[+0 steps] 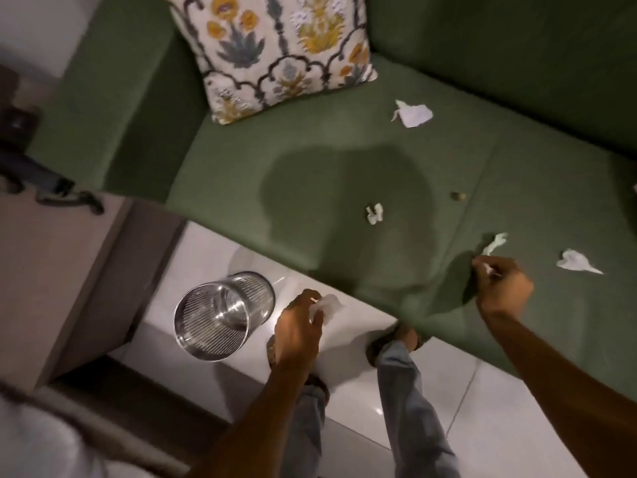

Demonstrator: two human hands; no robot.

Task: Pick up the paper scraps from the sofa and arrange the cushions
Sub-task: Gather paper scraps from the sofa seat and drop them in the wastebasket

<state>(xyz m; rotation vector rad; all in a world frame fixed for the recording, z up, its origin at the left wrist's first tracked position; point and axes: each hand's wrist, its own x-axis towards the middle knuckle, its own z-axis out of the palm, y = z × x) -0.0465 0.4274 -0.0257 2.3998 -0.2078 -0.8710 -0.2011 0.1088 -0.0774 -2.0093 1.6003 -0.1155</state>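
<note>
**Light, crumpled scraps: pinch them at a raised fold**

The paper scraps look nearly weightless, soft and easily crushed, so they should need only a fingertip pinch and no real force. Each one stands a little off the fabric in creases and points, and those raised edges seem the best places to take hold; the thin tails could tear if pulled hard.

The right hand (501, 288) is curled over the seat of the green sofa (275, 188), its fingers closed on a small white scrap (488, 269). A twisted scrap (494, 243) lies just beyond it at 12 o'clock, touching or nearly touching the fingertips; which, the view does not settle. The left hand (300, 326) hangs over the floor, closed loosely around a crumpled wad of paper (329, 305), with the mesh metal bin (220, 315) near it at 9 o'clock.

From the right hand, a pointed scrap (577, 263) lies at 3 o'clock, a small balled scrap (375, 213) at 10 o'clock, and a larger flat, crinkled scrap (413, 113) farther off at 11 o'clock. All are white. The floral cushion (282, 53) leans tilted against the sofa back.
</note>
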